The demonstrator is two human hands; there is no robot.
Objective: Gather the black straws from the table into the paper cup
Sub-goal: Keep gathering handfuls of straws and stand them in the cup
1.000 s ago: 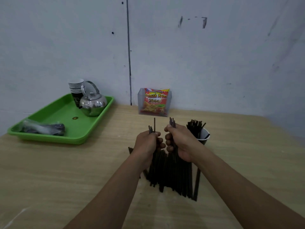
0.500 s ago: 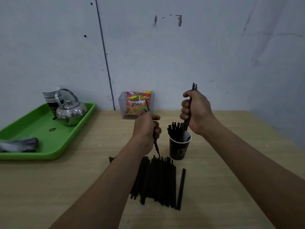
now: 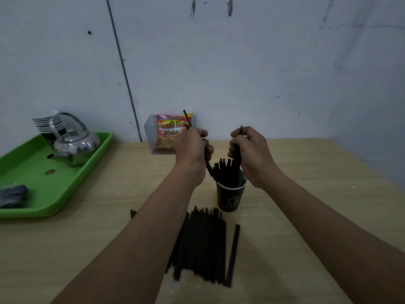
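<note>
Wood table point(image 3: 306, 227), grey wall behind, dim light.

Nearest: pile of black straws point(image 3: 201, 244) lying flat, roughly parallel, with one stray straw point(image 3: 233, 253) just right of it. So most of the job is left, by my read.

Just beyond the pile: paper cup point(image 3: 230, 197), upright, already holding a standing bunch point(image 3: 225, 170) that leans left.

Over the cup:
- left grip point(image 3: 192, 148) is curled round a tilted straw point(image 3: 187, 118). Top end pokes out far-left, bottom end sits at the cup's left rim. Can't tell if it's inside yet.
- right grip point(image 3: 249, 154) is curled round a few straws, count unclear, lower ends down among the bunch.

How to do it well:
- Bring the left straw closer to vertical so the tip clears the rim and drops in beside the bunch.
- Don't push sideways. The cup is light and top-heavy, so it's likely to tip.
- Let go on the right only once the ends are seated.
- Nothing braces the cup, so keep contact gentle.

Far left: green tray point(image 3: 32, 183) with kettle point(image 3: 74, 145) and cup stack point(image 3: 47, 123). Far centre: snack bag point(image 3: 171, 132) in a clear box at the wall. None of it is involved.
</note>
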